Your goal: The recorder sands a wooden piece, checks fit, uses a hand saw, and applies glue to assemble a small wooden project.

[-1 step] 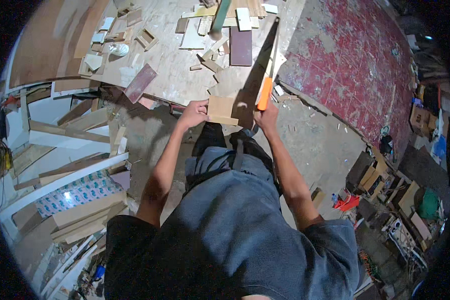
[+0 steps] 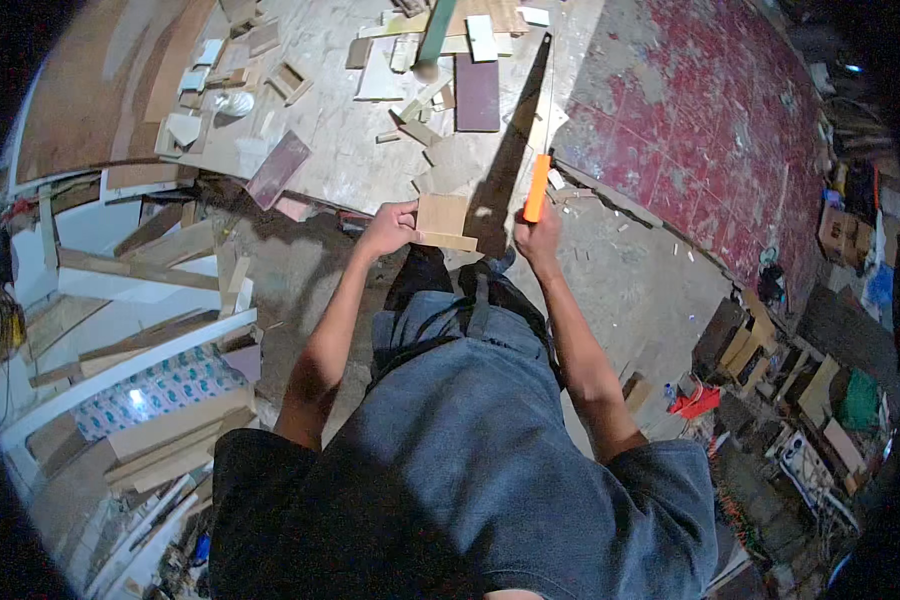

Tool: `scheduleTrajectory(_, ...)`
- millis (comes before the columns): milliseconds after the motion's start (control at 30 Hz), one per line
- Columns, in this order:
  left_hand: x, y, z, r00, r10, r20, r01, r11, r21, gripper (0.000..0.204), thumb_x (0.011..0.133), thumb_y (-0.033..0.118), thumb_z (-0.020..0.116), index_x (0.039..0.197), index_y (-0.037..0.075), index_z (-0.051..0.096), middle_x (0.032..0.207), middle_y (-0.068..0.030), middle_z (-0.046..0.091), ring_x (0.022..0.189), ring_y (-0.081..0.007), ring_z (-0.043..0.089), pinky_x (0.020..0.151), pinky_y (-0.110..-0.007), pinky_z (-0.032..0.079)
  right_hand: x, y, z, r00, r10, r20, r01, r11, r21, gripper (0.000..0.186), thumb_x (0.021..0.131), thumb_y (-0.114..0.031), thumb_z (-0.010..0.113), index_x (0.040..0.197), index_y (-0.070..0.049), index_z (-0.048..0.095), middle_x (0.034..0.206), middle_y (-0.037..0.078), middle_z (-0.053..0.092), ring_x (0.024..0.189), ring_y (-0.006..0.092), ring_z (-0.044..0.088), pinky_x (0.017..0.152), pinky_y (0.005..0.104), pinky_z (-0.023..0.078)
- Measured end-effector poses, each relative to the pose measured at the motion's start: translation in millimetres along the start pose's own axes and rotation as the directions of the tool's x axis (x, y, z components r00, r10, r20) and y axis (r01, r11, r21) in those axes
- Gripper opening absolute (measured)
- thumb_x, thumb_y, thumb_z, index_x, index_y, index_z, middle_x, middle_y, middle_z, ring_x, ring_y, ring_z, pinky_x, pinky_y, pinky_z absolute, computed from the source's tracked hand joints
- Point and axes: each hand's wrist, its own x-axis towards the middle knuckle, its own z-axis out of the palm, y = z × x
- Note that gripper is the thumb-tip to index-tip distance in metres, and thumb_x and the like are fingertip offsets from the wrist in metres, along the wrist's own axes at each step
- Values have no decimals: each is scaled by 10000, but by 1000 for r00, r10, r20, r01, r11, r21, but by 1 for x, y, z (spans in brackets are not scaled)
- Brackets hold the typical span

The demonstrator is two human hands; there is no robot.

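Observation:
My left hand (image 2: pixel 391 230) pinches the left edge of a small wooden piece (image 2: pixel 443 213). A flat square board forms it, with a narrow strip along the side nearest me. Clear of the table's front edge, it is held in front of my legs. My right hand (image 2: pixel 538 235) is wrapped round the orange handle of a handsaw (image 2: pixel 536 188). The saw's long blade points away from me over the table and is seen nearly edge-on. It is apart from the wooden piece, to its right.
Offcuts, small wooden frames (image 2: pixel 290 82), a dark red board (image 2: pixel 477 93) and a green upright bar (image 2: pixel 436 32) are on the worktable (image 2: pixel 330 140). Long boards and white panels (image 2: pixel 140 280) are piled at left. Scrap wood and a red bag (image 2: pixel 695 400) lie at right.
My right hand and the saw have shifted slightly right, and the blade has turned more edge-on. The left hand and wooden piece have hardly moved.

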Motion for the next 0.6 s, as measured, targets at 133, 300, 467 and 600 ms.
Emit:
scheduleTrajectory(133, 34, -10, 33, 995, 23, 95, -21, 1000, -17, 653, 705, -105, 650, 1334, 45, 561, 732, 82, 580, 648, -5, 491, 624, -181, 443, -19, -20, -58, 983, 39, -179, -46, 998, -34, 267, 705, -19, 618, 972, -16, 612, 704, 123, 588, 617, 293, 616, 610, 350, 502)
scheduleTrajectory(300, 86, -18, 96, 993, 112, 47, -107, 989, -100, 666, 715, -97, 621, 1355, 69, 541, 747, 36, 636, 657, -37, 549, 602, -204, 454, -67, -26, -80, 906, 191, -378, -145, 979, 146, 183, 771, -12, 632, 950, 1, 594, 768, 73, 598, 671, 180, 590, 653, 305, 495)
scheduleTrajectory(467, 113, -25, 109, 983, 184, -28, -166, 935, 314, 561, 683, 19, 620, 1227, 156, 620, 727, -155, 657, 646, -277, 638, 601, -367, 491, -58, -48, -74, 793, 448, -412, -406, 894, 192, 133, 867, -66, 664, 901, -19, 545, 742, 0, 502, 624, 109, 452, 575, 283, 395)
scheduleTrajectory(600, 113, -17, 107, 991, 123, -44, -96, 915, 391, 480, 684, 49, 635, 1158, 128, 637, 775, -207, 654, 733, -375, 646, 639, -430, 498, -70, -8, -70, 668, 682, -297, -686, 719, 109, 217, 839, -173, 707, 866, -18, 557, 700, 3, 497, 625, 111, 447, 585, 295, 396)
